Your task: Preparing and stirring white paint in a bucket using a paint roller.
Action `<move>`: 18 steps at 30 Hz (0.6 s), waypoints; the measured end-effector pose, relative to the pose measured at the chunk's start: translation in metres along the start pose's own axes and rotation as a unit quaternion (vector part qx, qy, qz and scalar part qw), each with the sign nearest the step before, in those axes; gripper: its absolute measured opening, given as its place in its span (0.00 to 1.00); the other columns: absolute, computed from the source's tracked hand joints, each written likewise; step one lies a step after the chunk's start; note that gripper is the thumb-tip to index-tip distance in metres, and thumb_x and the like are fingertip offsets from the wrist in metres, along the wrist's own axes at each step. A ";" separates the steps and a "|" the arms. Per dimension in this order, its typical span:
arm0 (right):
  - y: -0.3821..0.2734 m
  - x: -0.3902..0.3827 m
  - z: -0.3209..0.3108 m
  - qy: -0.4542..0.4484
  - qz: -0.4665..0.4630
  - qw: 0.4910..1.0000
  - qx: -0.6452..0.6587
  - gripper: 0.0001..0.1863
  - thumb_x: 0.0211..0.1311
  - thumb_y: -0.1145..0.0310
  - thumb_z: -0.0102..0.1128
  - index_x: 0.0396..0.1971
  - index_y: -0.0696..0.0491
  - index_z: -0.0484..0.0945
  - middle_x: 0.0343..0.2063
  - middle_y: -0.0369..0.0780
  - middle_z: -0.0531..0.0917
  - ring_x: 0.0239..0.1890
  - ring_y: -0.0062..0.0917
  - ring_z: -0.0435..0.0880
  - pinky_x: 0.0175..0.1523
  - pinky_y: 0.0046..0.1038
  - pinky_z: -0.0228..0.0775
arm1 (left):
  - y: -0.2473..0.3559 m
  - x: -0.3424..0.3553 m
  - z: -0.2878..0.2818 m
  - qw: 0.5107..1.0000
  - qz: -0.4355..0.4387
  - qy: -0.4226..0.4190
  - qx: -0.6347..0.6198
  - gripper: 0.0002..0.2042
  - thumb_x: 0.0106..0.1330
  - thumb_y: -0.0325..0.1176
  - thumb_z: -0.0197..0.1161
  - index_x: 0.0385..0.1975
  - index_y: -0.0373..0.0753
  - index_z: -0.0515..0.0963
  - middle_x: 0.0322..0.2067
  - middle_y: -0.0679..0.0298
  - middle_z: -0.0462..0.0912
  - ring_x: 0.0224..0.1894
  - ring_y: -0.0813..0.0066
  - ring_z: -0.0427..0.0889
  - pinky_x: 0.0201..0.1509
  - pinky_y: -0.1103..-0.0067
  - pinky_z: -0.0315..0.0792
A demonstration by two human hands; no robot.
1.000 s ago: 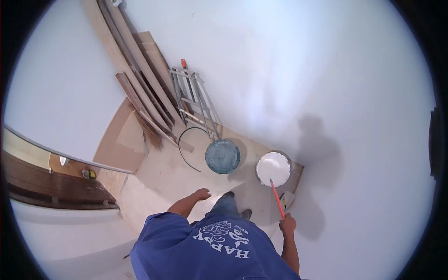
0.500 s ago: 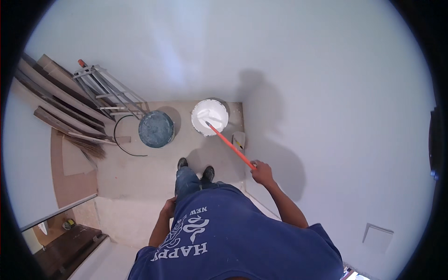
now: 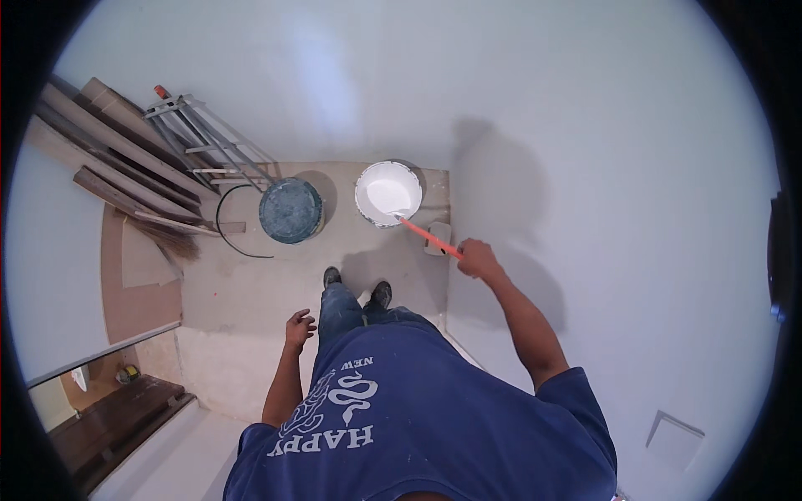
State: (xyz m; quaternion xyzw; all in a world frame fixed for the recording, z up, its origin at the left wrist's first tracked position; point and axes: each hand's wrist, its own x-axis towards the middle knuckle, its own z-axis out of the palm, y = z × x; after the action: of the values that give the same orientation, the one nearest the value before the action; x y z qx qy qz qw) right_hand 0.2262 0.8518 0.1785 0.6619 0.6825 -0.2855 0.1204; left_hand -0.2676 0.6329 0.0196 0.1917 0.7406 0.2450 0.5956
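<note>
My right hand grips an orange pole, whose far end reaches into the front of a white bucket holding white paint; the tool head is hard to make out. My left hand hangs beside my left leg with its fingers apart, holding nothing. Left of the paint bucket stands a round container with a teal, paint-smeared top. A small pale tray lies under the pole, against the right wall. My dark shoes are on the pale floor.
A folded metal ladder and long boards lean at the back left, with broom bristles and a dark hose below. A plain wall closes the right side. At lower left is a dark wooden ledge.
The view has swung rightward from a second ago. My right hand has moved up toward the bucket with the pole. My left hand has come away from my hip since half a second ago.
</note>
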 end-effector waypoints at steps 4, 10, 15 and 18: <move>-0.020 0.013 -0.055 -0.017 -0.021 0.999 -0.025 0.09 0.47 0.70 0.61 0.28 0.54 0.86 0.31 0.50 0.86 0.38 0.42 0.87 0.45 0.41 0.79 | -0.028 0.001 -0.002 1.000 -0.027 -0.011 0.009 0.23 0.64 0.30 0.60 0.60 0.38 0.74 0.42 0.56 0.85 0.33 0.69 0.85 0.32 0.75 0.77; -0.007 0.039 0.036 0.069 0.012 0.997 0.045 0.09 0.46 0.67 0.63 0.27 0.51 0.88 0.27 0.46 0.87 0.34 0.40 0.88 0.43 0.38 0.80 | -0.057 0.000 -0.004 0.996 -0.088 -0.014 0.015 0.24 0.61 0.27 0.60 0.60 0.38 0.74 0.40 0.56 0.85 0.28 0.69 0.83 0.29 0.74 0.75; -0.017 0.012 0.045 0.023 0.122 0.952 0.281 0.14 0.47 0.66 0.64 0.36 0.52 0.87 0.31 0.47 0.88 0.35 0.38 0.89 0.45 0.35 0.80 | -0.073 -0.001 -0.008 0.995 -0.104 -0.005 -0.012 0.24 0.61 0.27 0.60 0.60 0.38 0.74 0.40 0.56 0.85 0.28 0.69 0.83 0.29 0.74 0.75; -0.005 0.016 0.050 0.106 0.088 0.971 0.194 0.15 0.48 0.66 0.63 0.37 0.52 0.86 0.35 0.50 0.87 0.42 0.43 0.87 0.48 0.38 0.78 | -0.053 0.002 -0.006 0.997 -0.080 -0.004 0.020 0.24 0.61 0.29 0.61 0.60 0.38 0.74 0.40 0.56 0.85 0.30 0.68 0.84 0.32 0.72 0.77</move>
State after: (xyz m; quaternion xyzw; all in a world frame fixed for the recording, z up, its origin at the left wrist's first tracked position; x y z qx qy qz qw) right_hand 0.2090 0.8381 0.1302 0.7566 0.5621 -0.3289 -0.0584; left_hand -0.2735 0.5907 -0.0122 0.1444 0.7556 0.1811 0.6127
